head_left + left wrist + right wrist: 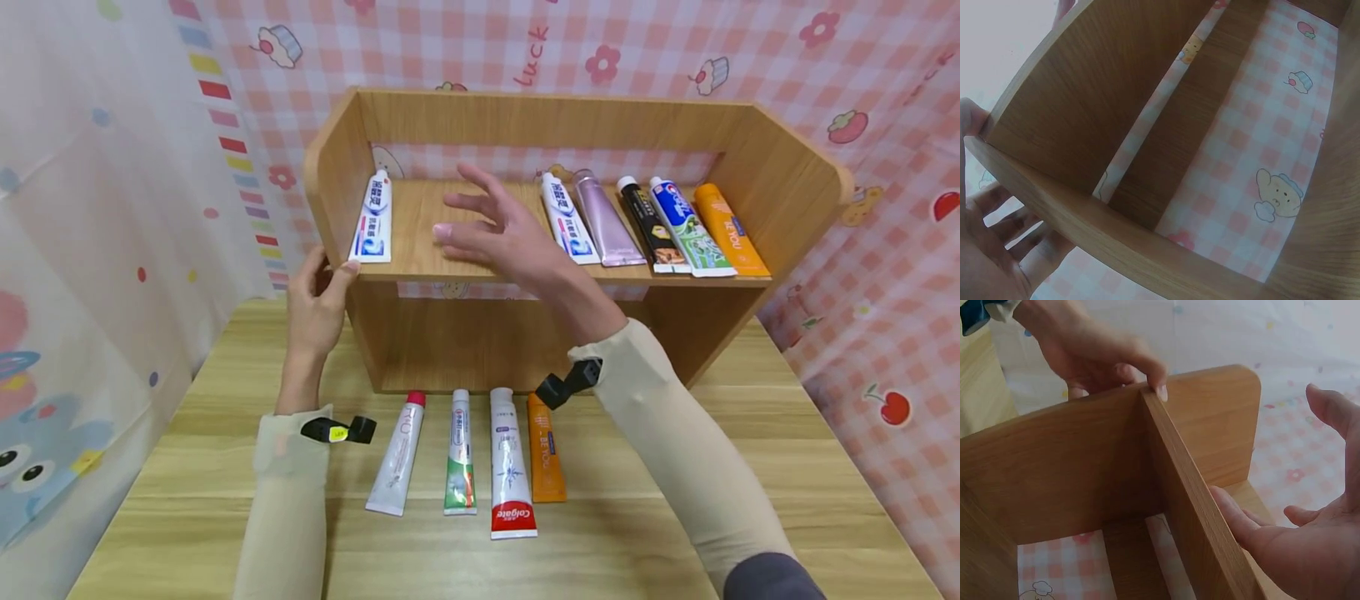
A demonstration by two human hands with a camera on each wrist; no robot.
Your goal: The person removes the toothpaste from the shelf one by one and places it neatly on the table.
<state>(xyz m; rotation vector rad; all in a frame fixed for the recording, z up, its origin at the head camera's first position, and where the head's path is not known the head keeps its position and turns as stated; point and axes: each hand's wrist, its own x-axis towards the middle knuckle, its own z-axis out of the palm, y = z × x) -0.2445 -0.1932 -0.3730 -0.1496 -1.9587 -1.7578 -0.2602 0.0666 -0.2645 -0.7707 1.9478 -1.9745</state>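
Observation:
My left hand point(315, 308) grips the left side panel of a two-tier wooden shelf point(555, 121), its thumb at the front edge of the upper board. In the left wrist view, that hand's fingers point(1010, 228) lie along the panel's outer face. Just inside the panel leans a white-and-blue toothpaste tube point(375, 221). Over the upper board, my right hand point(510, 229) is spread with nothing held. To its right stand a matching white-and-blue tube point(567, 225), a lilac tube point(607, 223), a black tube point(651, 229), a blue-green tube point(690, 229) and an orange tube point(731, 232).
On the table point(202, 500) before the shelf lie a silver-white tube with red cap point(397, 458), a white-green tube point(460, 454), a white-red Colgate tube point(512, 467) and an orange tube point(546, 454). Patterned curtains point(480, 50) hang behind and at both sides.

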